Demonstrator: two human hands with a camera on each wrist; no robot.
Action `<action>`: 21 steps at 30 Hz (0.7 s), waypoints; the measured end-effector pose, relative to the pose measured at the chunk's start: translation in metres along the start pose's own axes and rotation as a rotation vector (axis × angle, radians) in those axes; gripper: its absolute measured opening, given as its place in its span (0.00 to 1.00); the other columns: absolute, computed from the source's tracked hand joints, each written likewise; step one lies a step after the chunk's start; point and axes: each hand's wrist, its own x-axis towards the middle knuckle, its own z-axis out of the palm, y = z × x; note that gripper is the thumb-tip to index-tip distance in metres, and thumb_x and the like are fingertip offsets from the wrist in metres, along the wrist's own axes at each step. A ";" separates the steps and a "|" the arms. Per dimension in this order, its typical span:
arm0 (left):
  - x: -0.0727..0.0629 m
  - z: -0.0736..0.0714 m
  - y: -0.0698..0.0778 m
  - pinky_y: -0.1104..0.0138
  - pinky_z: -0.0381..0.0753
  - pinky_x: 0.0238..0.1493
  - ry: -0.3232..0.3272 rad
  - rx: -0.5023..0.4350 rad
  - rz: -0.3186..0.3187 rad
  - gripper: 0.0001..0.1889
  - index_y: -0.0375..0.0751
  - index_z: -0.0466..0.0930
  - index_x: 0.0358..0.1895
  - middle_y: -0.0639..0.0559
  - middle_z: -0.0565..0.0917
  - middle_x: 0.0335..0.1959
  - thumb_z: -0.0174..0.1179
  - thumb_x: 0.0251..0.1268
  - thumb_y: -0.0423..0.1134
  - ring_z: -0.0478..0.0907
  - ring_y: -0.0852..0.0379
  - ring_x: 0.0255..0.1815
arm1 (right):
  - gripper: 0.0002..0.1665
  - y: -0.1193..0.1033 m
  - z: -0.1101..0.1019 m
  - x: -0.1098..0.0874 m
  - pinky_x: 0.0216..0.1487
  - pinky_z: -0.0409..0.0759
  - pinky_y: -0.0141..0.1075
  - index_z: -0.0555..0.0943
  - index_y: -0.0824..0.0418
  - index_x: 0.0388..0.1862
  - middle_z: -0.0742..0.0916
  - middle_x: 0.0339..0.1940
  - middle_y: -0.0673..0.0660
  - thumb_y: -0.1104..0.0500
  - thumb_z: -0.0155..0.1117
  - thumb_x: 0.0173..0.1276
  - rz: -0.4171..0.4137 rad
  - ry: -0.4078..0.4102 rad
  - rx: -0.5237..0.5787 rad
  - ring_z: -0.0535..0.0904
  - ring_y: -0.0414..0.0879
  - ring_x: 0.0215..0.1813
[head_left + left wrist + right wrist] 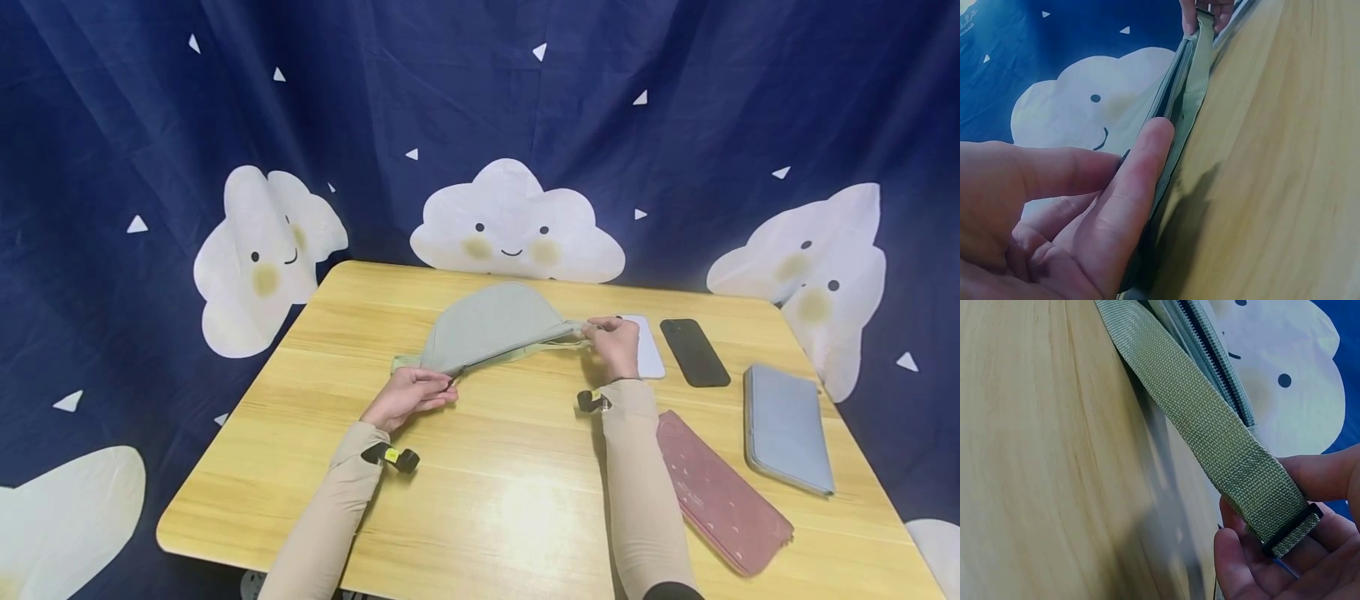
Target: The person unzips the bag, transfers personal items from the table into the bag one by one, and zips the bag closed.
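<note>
A grey-green waist bag (495,325) stands on its strap side over the table, its curved top toward the back. My left hand (412,393) is at the bag's near left corner, thumb and forefinger pinching a small dark zipper pull at its edge. At the bag's other end, my right hand (617,346) holds the tapered end by the strap. In the right wrist view, the green webbing strap (1191,412) runs into those fingers, with a black slider buckle (1291,530) on it. Beside the strap, the zipper (1216,362) shows dark between its rows of teeth.
On the right of the wooden table (300,467) lie a white phone (649,354), partly behind my right hand, and a black phone (695,352). A blue-grey zip wallet (787,429) lies near the right edge. A dark pink pouch (720,492) lies beside my right forearm.
</note>
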 end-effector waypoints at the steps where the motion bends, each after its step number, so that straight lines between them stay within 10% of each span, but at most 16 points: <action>1: -0.001 -0.001 0.000 0.68 0.86 0.49 -0.001 0.003 0.001 0.20 0.16 0.72 0.62 0.32 0.89 0.48 0.57 0.74 0.27 0.92 0.56 0.41 | 0.18 0.000 0.000 0.000 0.47 0.81 0.34 0.86 0.66 0.55 0.87 0.57 0.67 0.61 0.68 0.69 0.003 0.000 0.005 0.84 0.51 0.45; 12: -0.004 -0.006 -0.001 0.69 0.87 0.47 0.009 -0.004 -0.011 0.19 0.16 0.73 0.62 0.40 0.92 0.42 0.56 0.74 0.26 0.92 0.58 0.39 | 0.19 -0.003 -0.002 0.000 0.67 0.77 0.48 0.85 0.68 0.57 0.84 0.65 0.66 0.62 0.67 0.70 0.020 -0.013 0.043 0.79 0.60 0.66; 21: -0.007 -0.008 -0.001 0.68 0.87 0.48 0.010 -0.005 -0.007 0.19 0.17 0.73 0.62 0.40 0.92 0.42 0.56 0.74 0.26 0.91 0.57 0.40 | 0.19 -0.002 -0.002 0.001 0.64 0.79 0.44 0.85 0.67 0.58 0.84 0.65 0.65 0.61 0.67 0.70 0.034 -0.002 0.040 0.81 0.58 0.60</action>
